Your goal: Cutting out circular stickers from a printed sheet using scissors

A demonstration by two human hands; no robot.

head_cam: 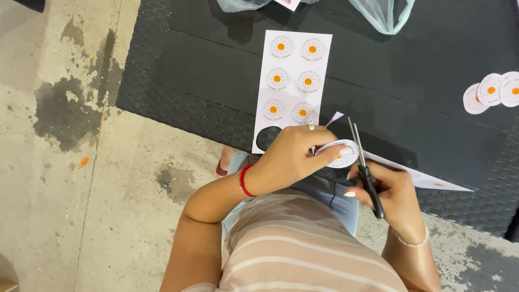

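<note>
Thin paper disc point(344, 154), perhaps glossy

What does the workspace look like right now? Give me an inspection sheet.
Surface: black woven table, smooth dark top.
Job's things: white sheet of round orange-sun labels, one circle already cut from its lower corner; round label being trimmed; black-handled scissors, blades open.
Clutter: cut round labels at the table's right edge; paper offcut under the right hand; clear plastic bags at the far edge.
Hands: left hand pinches the round label; right hand holds the scissors.
Cables: nothing seen.
Surroundings: stained concrete floor.
</note>
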